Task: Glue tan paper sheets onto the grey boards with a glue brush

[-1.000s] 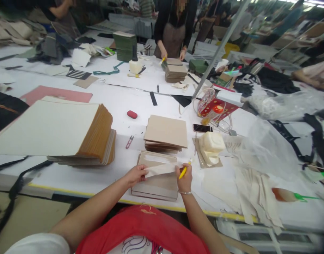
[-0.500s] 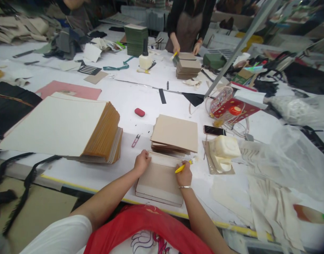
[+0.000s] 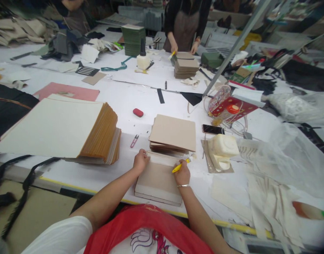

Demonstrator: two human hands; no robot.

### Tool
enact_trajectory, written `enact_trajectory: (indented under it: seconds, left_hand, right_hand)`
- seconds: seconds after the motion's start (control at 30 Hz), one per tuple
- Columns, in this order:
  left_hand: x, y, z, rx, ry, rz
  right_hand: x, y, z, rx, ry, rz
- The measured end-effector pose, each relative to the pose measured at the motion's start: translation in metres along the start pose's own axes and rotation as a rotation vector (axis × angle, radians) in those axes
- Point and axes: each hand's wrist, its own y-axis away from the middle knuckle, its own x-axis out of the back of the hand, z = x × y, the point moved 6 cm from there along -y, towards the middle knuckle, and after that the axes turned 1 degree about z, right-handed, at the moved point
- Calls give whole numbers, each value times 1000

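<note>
Close to the table's front edge lies a low stack of beige panels (image 3: 158,180), with a paler strip along its far edge. My left hand (image 3: 141,161) is closed on the far left corner of the top panel, fingers curled at the edge. A brush (image 3: 177,168) with a yellow handle is gripped in my right hand (image 3: 183,173), over the right side of that stack. Its pale bristles point away to the right. Just beyond both hands is another pile of beige panels (image 3: 173,132), slightly uneven.
On the left stands a tall stack of large white-topped sheets (image 3: 50,125). Thread snips (image 3: 134,141) and a red case (image 3: 138,112) lie mid-table. To the right are a phone (image 3: 213,129), a pale glue container (image 3: 224,146) and fabric strips (image 3: 267,204). A co-worker (image 3: 184,28) works opposite.
My right hand has shifted slightly left with the brush, whose bristles now show more clearly. My left hand stays at the panel's corner. The whole view has moved a little.
</note>
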Motion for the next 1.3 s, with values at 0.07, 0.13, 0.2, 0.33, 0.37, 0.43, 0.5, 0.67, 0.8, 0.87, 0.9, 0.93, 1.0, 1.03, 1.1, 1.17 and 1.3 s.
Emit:
enact_trajectory:
  seconds: [0.07, 0.13, 0.2, 0.33, 0.37, 0.43, 0.5, 0.67, 0.8, 0.87, 0.9, 0.93, 1.0, 1.03, 1.1, 1.17, 1.3]
  left_hand:
    - [0, 1, 2, -12, -22, -12]
    - [2, 2, 4, -39, -70, -6]
    - [7, 6, 6, -88, -140, 32]
    - [26, 27, 15, -274, -233, 117]
    - [30, 35, 17, -330, -236, 118]
    - [40, 54, 19, -432, -232, 103]
    - [50, 73, 18, -512, -232, 83]
    - [67, 107, 4, -631, -299, 63]
    - [38, 120, 3, -754, -424, -124]
    - [14, 121, 7, -797, -497, -247]
    - [4, 120, 10, -798, -531, -296]
    - [-5, 118, 12, -788, -559, -334]
    - [-15, 113, 14, -760, -597, -384]
    - [-18, 111, 15, -753, -608, -403]
    - [-20, 108, 14, -757, -618, -424]
    - [-20, 107, 13, -767, -619, -432]
    - [-21, 105, 11, -757, -600, -439]
  right_hand:
    - [0, 0, 1, 10, -19, 1]
    - [5, -1, 6, 5, -41, 44]
    - [17, 0, 14, -25, -52, 123]
    - [42, 8, 24, -42, -57, 221]
    - [45, 10, 23, -28, -56, 221]
    - [45, 14, 17, 1, -42, 205]
    - [39, 17, 9, 16, -3, 176]
    - [20, 14, 3, 47, 66, 75]
    - [14, 7, 8, 69, 38, -3]
    - [15, 4, 10, 62, 61, -37]
    - [15, 2, 12, 60, 77, -60]
    - [15, 0, 13, 61, 95, -88]
    - [14, -5, 15, 59, 128, -138]
    - [14, -7, 16, 55, 143, -153]
    - [14, -13, 18, 43, 163, -165]
    - [13, -18, 20, 25, 178, -168]
    - [12, -24, 23, -22, 178, -157]
